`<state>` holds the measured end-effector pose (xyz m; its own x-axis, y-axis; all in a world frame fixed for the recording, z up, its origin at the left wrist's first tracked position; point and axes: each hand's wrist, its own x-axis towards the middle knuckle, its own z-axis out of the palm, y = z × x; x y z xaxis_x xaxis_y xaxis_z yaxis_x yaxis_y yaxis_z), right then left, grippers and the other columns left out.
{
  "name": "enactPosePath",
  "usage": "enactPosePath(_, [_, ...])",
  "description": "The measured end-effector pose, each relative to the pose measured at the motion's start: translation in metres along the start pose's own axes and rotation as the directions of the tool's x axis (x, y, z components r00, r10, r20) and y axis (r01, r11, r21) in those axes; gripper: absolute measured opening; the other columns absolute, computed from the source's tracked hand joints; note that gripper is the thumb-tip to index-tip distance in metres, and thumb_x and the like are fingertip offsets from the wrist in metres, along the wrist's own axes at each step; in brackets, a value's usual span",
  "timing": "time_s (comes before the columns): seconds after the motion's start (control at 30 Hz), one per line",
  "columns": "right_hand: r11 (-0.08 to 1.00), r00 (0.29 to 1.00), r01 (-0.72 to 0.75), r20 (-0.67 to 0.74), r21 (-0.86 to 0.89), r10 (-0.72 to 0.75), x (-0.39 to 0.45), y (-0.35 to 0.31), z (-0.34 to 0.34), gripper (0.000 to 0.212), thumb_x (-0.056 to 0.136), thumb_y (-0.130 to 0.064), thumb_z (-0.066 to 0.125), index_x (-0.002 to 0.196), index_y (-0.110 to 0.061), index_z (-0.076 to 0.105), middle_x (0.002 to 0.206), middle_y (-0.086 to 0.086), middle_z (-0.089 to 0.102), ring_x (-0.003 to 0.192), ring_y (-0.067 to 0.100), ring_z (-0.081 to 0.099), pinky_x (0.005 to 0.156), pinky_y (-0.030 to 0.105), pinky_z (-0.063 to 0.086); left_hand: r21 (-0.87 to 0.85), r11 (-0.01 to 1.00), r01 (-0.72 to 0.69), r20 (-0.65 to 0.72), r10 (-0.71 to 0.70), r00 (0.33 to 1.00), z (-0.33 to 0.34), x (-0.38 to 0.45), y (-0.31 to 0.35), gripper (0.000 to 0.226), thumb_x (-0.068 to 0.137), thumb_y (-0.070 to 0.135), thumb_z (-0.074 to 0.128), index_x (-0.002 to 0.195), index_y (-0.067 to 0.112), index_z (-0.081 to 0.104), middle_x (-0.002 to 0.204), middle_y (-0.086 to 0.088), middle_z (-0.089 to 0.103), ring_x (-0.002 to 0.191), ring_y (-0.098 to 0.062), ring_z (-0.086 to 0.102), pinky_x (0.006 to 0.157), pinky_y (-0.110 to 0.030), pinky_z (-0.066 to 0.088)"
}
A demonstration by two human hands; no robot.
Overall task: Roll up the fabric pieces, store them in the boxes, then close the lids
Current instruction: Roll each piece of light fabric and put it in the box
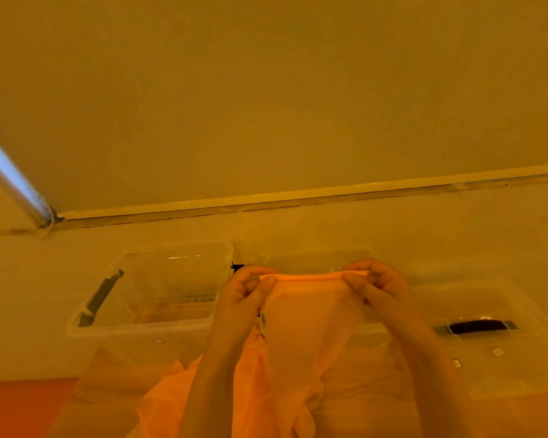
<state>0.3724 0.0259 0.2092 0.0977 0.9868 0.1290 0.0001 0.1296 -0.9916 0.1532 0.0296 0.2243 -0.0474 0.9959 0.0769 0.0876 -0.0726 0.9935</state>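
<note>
1. Low in the middle of the frame, a thin, pale orange fabric piece (301, 327) is held up by its top edge, which is rolled into a narrow band running level between the two hands; the rest hangs down loose and slightly see-through.
2. At the band's left end the left hand (244, 292) pinches it, fingers curled round the edge.
3. At the right end the right hand (377, 286) grips it the same way, thumb in front.
4. More orange cloth (168, 403) lies bunched at the bottom, under the forearms.
5. Left of centre stands an open clear box (146, 324) with a dark handle (100, 300) on its left wall; its inside shows a grid pattern.
6. Behind the hands sits a second clear box (317, 259), mostly hidden by the fabric and hands.
7. At lower right lies a clear lid (503, 368) with a dark handle (475, 327).
8. Across the upper frame rises a plain wall (266, 90), with a bright strip (10, 175) at the left edge.
</note>
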Motion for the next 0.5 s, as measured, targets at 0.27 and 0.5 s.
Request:
enactPosePath(0.27, [0.983,0.995,-0.095,0.051,0.157,0.088,0.002,0.004,0.009,0.016,0.07,-0.034,0.069,0.083,-0.034,0.077,0.08,-0.007,0.072,0.078,0.012,0.061,0.063,0.026,0.045,-0.096,0.995,0.02,0.0,-0.02,1.0,-0.008,-0.005,0.006,0.019,0.09,0.001,0.056,0.091,0.013,0.07,0.052,0.016,0.058,0.044,0.005,0.049,0.043,-0.009,0.037])
enactPosePath(0.5, [1.0,1.0,0.002,-0.024,0.017,-0.001,0.007,0.012,0.014,0.022,0.077,-0.015,0.075,0.076,-0.037,0.075,0.063,-0.013,0.066,0.057,-0.005,0.055,0.05,0.009,0.04,-0.017,1.0,-0.015,-0.036,0.014,0.999,-0.011,-0.007,0.0,0.024,0.084,0.005,0.066,0.097,0.025,0.069,0.071,0.006,0.073,0.06,-0.002,0.065,0.056,-0.013,0.05])
